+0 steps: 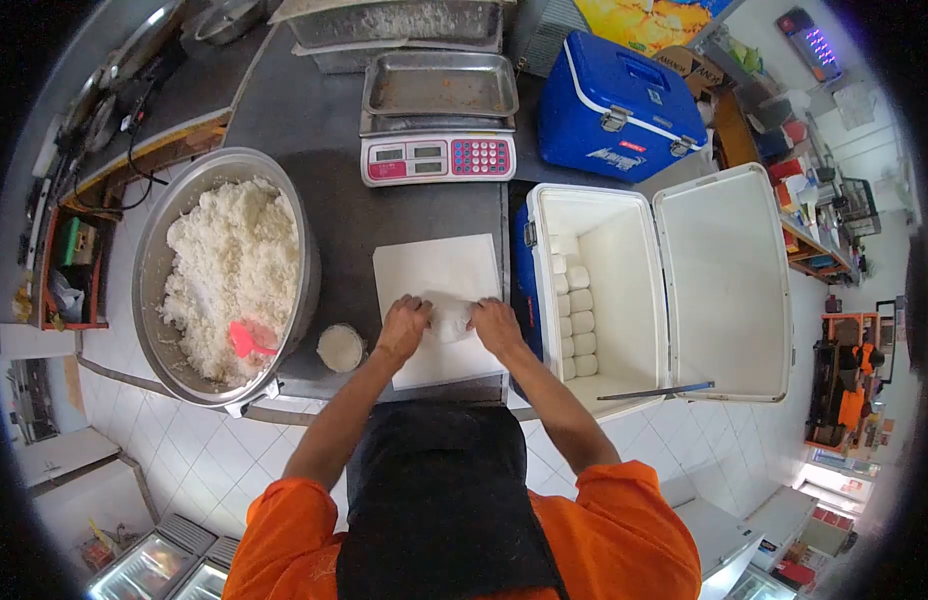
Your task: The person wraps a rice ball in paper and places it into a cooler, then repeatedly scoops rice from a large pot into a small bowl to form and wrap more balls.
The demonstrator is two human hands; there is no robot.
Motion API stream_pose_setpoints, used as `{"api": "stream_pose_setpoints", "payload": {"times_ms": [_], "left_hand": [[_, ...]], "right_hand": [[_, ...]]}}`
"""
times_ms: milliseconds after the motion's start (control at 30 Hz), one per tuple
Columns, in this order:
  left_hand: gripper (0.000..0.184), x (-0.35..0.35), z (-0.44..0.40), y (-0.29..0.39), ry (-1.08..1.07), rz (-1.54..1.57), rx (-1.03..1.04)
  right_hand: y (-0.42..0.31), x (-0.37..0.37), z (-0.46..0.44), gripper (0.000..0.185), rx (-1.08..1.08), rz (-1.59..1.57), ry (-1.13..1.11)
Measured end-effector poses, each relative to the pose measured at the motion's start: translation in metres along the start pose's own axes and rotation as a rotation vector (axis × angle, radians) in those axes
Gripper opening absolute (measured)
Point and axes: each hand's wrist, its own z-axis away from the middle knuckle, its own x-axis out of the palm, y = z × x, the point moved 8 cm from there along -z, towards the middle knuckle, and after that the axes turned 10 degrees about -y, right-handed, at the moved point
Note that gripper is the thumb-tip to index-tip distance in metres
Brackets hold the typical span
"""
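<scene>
A whitish lump in a thin wrapper [450, 321], seemingly rice, lies on a stack of white paper sheets [414, 265]. My left hand [406, 324] has its fingers curled at the left side of the wrapper, pinching it. On the right side, my right hand [493, 325] pinches the wrapper in the same way. Just left of the paper stands a small round cup [341, 348] with a white filling. Further left, a large metal pot [302, 290] holds loose cooked rice [229, 260], with a pink paddle [251, 339] resting on it.
An open cooler [624, 230] at the right holds several white wrapped blocks [582, 321]; its lid [724, 280] is swung outward. A closed blue cooler [624, 105] stands behind it. Beyond the paper are a digital scale [439, 158] and a metal tray [441, 85] on top.
</scene>
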Motion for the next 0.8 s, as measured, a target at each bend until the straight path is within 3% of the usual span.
{"api": "stream_pose_setpoints", "payload": {"times_ms": [33,100,133,167,233,267,300,367,400,467,500,567,700,767,800], "left_hand": [[0.033,0.005,0.009,0.004,-0.002,0.001,-0.002],[0.027,0.007,0.03,0.003,0.14,0.217,-0.13],[0.03,0.025,0.035,0.002,0.182,0.19,-0.133],[0.03,0.031,0.04,0.008,0.175,0.195,-0.133],[0.041,0.025,0.05,0.014,0.395,0.299,-0.133],[0.059,0.038,0.051,0.012,0.323,0.29,-0.135],[0.059,0.04,0.054,0.011,0.318,0.291,-0.137],[0.07,0.047,0.052,0.013,0.266,0.374,-0.089],[0.07,0.049,0.052,0.011,0.267,0.375,-0.087],[0.074,0.059,0.052,0.007,0.21,0.418,-0.082],[0.074,0.055,0.052,0.008,0.209,0.424,-0.081],[0.075,0.044,0.057,0.013,0.234,0.45,-0.114],[0.073,0.039,0.054,0.017,0.24,0.563,-0.178],[0.063,0.057,0.056,0.012,0.297,1.176,-0.283],[0.063,0.049,0.05,0.022,0.3,1.179,-0.279]], "right_hand": [[-0.008,0.009,0.004,0.027,-0.001,-0.001,-0.002],[-0.003,0.018,0.024,0.026,0.231,-0.317,0.21],[-0.008,0.045,0.023,0.046,0.164,-0.13,0.355],[-0.021,0.055,0.027,0.046,0.169,-0.132,0.349],[-0.041,0.05,0.038,0.073,0.195,-0.246,0.584],[-0.051,0.05,0.042,0.088,0.132,-0.372,0.616],[-0.057,0.047,0.044,0.088,0.134,-0.374,0.612],[-0.055,0.053,0.037,0.083,0.17,-0.768,0.448],[-0.054,0.059,0.032,0.083,0.171,-0.767,0.449],[-0.041,0.085,0.019,0.087,0.125,-1.112,0.52],[-0.042,0.076,0.016,0.087,0.13,-1.109,0.518],[-0.036,0.062,0.014,0.085,0.37,-1.016,0.438],[-0.026,0.058,0.005,0.078,0.414,-1.058,0.371],[-0.037,0.033,0.02,0.071,0.348,-1.042,0.441],[-0.044,0.018,0.03,0.071,0.348,-1.038,0.443]]}}
